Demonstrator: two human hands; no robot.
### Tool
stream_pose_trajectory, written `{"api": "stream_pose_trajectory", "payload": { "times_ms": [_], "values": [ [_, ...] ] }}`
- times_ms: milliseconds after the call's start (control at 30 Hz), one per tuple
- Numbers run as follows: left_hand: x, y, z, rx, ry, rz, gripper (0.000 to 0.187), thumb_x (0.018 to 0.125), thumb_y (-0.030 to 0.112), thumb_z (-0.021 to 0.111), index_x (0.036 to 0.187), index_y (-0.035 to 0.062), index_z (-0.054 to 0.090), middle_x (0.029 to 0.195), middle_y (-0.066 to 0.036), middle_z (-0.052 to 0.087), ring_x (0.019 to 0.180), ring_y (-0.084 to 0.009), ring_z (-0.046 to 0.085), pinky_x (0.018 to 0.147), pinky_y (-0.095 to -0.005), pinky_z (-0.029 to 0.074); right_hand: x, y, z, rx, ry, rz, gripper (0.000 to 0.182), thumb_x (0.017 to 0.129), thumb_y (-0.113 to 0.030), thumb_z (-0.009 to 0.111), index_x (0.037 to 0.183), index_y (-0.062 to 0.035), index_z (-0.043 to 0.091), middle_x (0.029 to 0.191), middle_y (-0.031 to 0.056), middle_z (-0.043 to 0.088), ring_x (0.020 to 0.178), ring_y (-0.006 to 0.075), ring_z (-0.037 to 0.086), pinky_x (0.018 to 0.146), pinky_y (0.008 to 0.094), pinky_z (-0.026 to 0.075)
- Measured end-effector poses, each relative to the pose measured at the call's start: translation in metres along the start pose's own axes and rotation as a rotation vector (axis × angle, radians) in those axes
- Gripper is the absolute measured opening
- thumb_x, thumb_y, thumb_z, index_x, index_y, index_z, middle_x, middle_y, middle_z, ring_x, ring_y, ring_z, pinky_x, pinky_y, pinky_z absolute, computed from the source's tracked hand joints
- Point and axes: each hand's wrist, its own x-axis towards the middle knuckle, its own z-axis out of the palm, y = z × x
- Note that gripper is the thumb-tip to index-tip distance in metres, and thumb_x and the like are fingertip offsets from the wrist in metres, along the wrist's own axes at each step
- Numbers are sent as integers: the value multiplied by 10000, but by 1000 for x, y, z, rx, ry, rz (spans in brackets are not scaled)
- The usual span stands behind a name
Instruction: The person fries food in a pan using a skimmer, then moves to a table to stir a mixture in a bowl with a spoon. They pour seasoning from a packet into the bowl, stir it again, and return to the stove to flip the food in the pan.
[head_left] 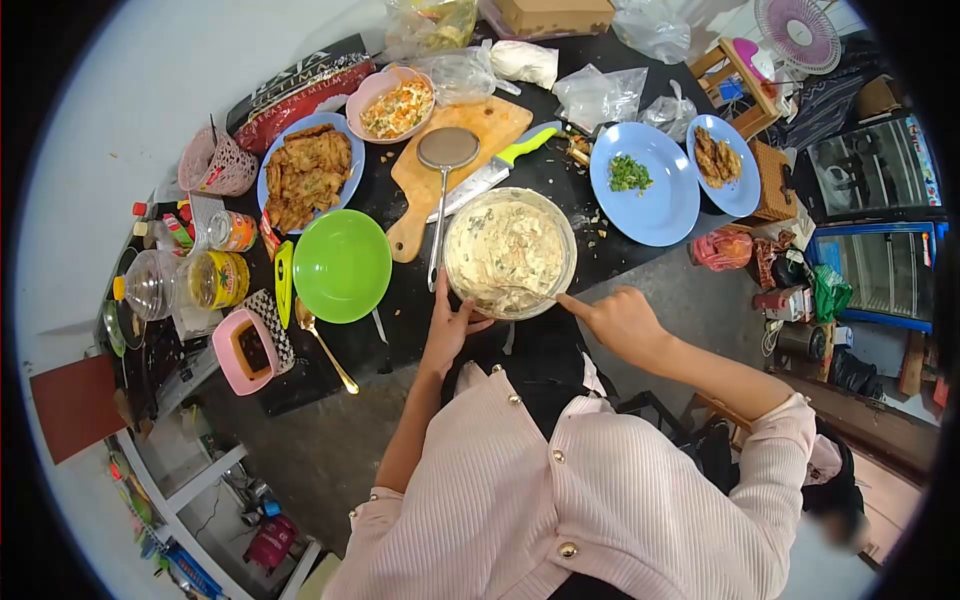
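A clear round bowl (574,232) of thick pale batter (512,238) flecked with green stands at the table's front edge. My left hand (455,328) grips the near left side of this bowl, thumb up along its wall. In my right hand (622,325) is the handle of a spoon (520,291), whose head sits in the batter at the bowl's near side. Left of the bowl, a flat round metal ladle (448,150) rests across the wooden cutting board (408,238). Beside it lies a kitchen knife (527,146) with a green handle.
On the left are a green plate (343,266), a plate of fried fritters (308,172), shredded vegetables (398,108), a pink dish of dark sauce (245,352), a golden spoon (327,348) and bottles (218,280). Blue plates hold chopped greens (629,173) and fried pieces (717,160) rightward.
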Motion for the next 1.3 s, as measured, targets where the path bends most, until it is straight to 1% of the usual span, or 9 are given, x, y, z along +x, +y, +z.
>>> {"api": "stream_pose_trajectory", "payload": {
  "times_ms": [133, 433, 567, 667, 767, 800, 900, 1033, 1300],
  "values": [
    [0, 0, 1, 31, 19, -18, 665, 904, 61, 391, 1369, 192, -65, 1163, -190, 454, 864, -237, 597, 723, -347, 538, 33, 25, 26, -77, 162, 20, 501, 718, -79, 524, 1199, -220, 494, 493, 2, 509, 453, 160, 514, 547, 305, 383],
    [4, 0, 7, 40, 49, -37, 607, 861, 19, 351, 1345, 132, 3, 1236, -190, 351, 853, -256, 599, 701, -359, 542, 82, 51, -43, -382, 361, -78, 320, 737, -124, 526, 1042, -191, 596, 496, 0, 512, 470, 164, 538, 535, 305, 384],
    [5, 3, 8, 43, 67, -1, 607, 853, 8, 359, 1337, 110, 9, 1217, -203, 366, 848, -265, 600, 696, -367, 543, 83, 37, -58, -486, 24, -82, 77, 713, -152, 560, 701, -105, 621, 571, 65, 585, 552, 198, 594, 514, 312, 424],
    [2, 4, 9, 27, 71, 17, 599, 853, 11, 361, 1333, 101, 13, 1220, -205, 366, 845, -266, 601, 688, -367, 546, 81, 48, -68, -292, -103, -16, 106, 704, -129, 551, 701, -91, 651, 621, 106, 608, 596, 213, 612, 545, 332, 451],
    [3, 4, 9, 43, 48, 29, 596, 855, 14, 360, 1332, 104, 15, 1234, -198, 355, 849, -265, 601, 689, -367, 545, 97, 87, -71, 142, -463, -47, 195, 708, -118, 529, 834, -88, 675, 652, 135, 616, 639, 216, 623, 581, 348, 464],
    [3, 3, 9, 43, 55, 40, 585, 855, 15, 358, 1329, 109, 28, 1237, -191, 353, 855, -259, 600, 690, -364, 545, 110, 116, -37, 334, -499, -280, 260, 765, -121, 503, 976, -122, 655, 562, 57, 566, 500, 139, 547, 455, 293, 412],
    [5, -2, 5, 6, 65, 25, 575, 852, 32, 407, 1323, 93, 81, 1292, -147, 303, 908, -277, 586, 678, -331, 549, 99, 110, -11, 887, -922, 248, 208, 819, -222, 513, 964, -163, 651, 493, -47, 458, 394, 70, 408, 345, 231, 303],
    [3, 4, 3, -2, 26, -27, 578, 854, 30, 412, 1314, 108, 72, 1287, -156, 301, 898, -275, 591, 689, -337, 548, 67, 58, 25, 1740, -802, 511, 235, 885, -231, 463, 1039, -112, 596, 480, -112, 213, 362, 6, 182, 305, 171, 150],
    [3, -1, 3, -5, 41, -11, 581, 842, -1, 382, 1314, 105, 60, 1306, -160, 265, 899, -283, 591, 705, -357, 548, 62, 4, 61, 2830, -528, 595, 284, 926, -140, 372, 1175, -48, 474, 456, -107, 218, 347, 16, 182, 342, 172, 191]
  ]
}}
